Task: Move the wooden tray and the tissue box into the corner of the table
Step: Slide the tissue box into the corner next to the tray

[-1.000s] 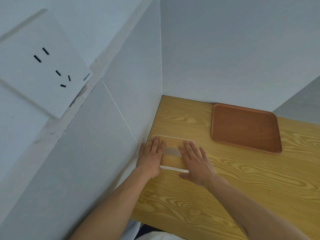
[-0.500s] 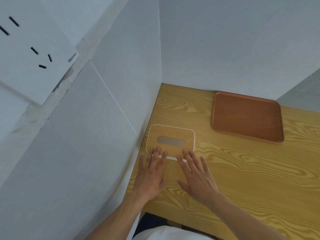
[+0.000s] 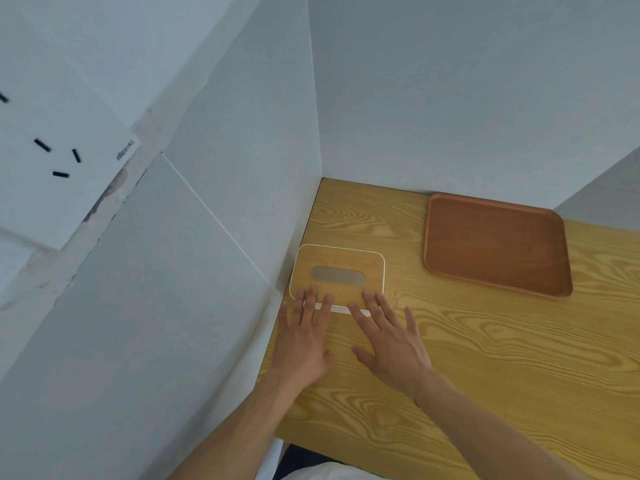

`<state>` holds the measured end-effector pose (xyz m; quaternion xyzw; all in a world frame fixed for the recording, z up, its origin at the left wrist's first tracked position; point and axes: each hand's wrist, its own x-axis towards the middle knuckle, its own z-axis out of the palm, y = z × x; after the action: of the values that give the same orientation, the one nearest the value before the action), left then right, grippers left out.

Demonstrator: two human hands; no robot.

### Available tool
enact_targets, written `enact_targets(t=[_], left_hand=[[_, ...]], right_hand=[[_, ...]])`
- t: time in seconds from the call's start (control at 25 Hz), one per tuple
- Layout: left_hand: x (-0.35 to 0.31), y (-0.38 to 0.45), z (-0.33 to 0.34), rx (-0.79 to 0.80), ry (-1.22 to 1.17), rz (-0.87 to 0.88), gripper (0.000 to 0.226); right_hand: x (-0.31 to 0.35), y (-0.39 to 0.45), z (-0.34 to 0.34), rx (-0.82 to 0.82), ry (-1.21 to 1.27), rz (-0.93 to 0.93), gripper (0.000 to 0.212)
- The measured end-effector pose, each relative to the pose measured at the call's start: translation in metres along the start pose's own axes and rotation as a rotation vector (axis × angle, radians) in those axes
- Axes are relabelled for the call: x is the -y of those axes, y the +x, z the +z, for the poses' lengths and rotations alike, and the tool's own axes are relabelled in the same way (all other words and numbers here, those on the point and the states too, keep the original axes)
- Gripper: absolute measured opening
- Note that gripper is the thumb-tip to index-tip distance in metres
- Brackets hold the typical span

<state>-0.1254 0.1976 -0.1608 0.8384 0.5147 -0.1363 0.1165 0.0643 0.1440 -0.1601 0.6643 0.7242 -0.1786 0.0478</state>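
Head view shows my left hand (image 3: 304,337) and my right hand (image 3: 391,341) flat and spread, gripping nothing; only the fingertips (image 3: 311,294) rest on the near edge of the tissue box (image 3: 337,271). The box stands beside the left wall (image 3: 194,306), not yet deep in the corner. The wooden tray (image 3: 495,242) lies well apart to the right, near the back wall. If I push unevenly, I think the box may turn and jam against the wall. The table (image 3: 485,358) is smooth light wood. White panels close two sides, and a socket plate (image 3: 52,157) is on the left.
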Motion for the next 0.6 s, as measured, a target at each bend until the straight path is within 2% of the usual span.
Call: enact_targets(t=[0.32,0.6], left_hand=[[0.003,0.074,-0.058,0.082,0.053,-0.016,0.097],[0.01,0.116,-0.082,0.151,0.085,-0.004,0.095]], right_hand=[[-0.017,0.067,-0.034,0.086,0.074,0.057,0.078],[-0.026,0.103,-0.057,0.137,0.119,0.087,0.078]])
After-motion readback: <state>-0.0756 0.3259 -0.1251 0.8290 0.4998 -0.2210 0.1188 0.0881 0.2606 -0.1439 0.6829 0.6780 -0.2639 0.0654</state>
